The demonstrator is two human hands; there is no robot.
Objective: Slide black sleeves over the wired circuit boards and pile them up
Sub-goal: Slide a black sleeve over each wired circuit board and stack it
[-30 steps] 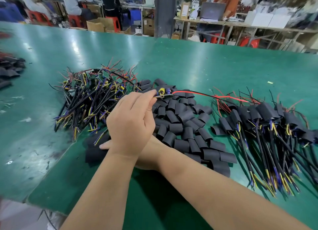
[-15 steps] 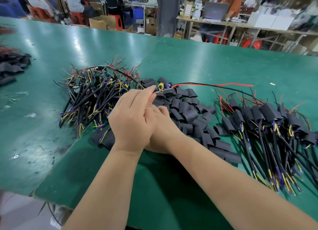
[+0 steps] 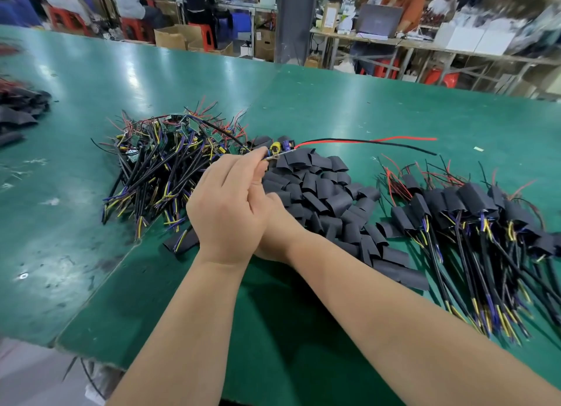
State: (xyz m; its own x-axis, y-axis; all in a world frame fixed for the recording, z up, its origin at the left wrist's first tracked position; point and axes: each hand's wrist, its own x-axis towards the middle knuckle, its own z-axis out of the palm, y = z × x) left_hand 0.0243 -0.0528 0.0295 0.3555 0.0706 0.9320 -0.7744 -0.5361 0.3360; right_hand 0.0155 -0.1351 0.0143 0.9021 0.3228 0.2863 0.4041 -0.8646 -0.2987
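My left hand [image 3: 227, 211] pinches a wired circuit board [image 3: 280, 150] with yellow and blue parts, held above the heap of loose black sleeves [image 3: 328, 193]. The board's red and black wires [image 3: 379, 141] trail off to the right. Tucked behind and under the left hand is my right hand [image 3: 277, 223]; its fingers are hidden, so what it holds cannot be told. To the left lies a tangle of bare wired boards [image 3: 164, 163]. On the right is the pile of sleeved boards [image 3: 473, 211].
All of it lies on a green table [image 3: 364, 102], whose front edge [image 3: 91, 354] is close to me. Another dark heap of sleeves [image 3: 18, 111] sits at the far left. People work at benches [image 3: 394, 41] behind the table.
My right hand has come up from the sleeve heap to meet the left hand. The board's red and black wires have swung up and away from the sleeved pile.
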